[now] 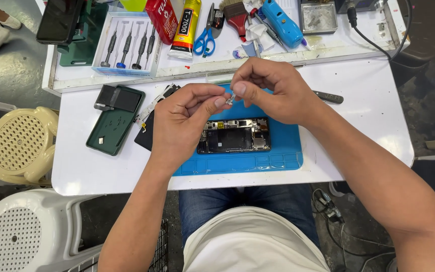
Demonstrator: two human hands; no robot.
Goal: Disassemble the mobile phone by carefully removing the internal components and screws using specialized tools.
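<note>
Small silvery part [231,98] is hanging just above the opened phone [233,135], pinched between fingertips of both hands. Left hand [182,123] and right hand [273,90] are both clenching on it. Phone is lying on blue repair mat [283,151]; green phone case [114,123] is sitting left of phone.

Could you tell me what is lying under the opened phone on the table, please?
The opened phone lies on a blue work mat, which rests on the white table. The left hand covers the mat's left part.
</note>
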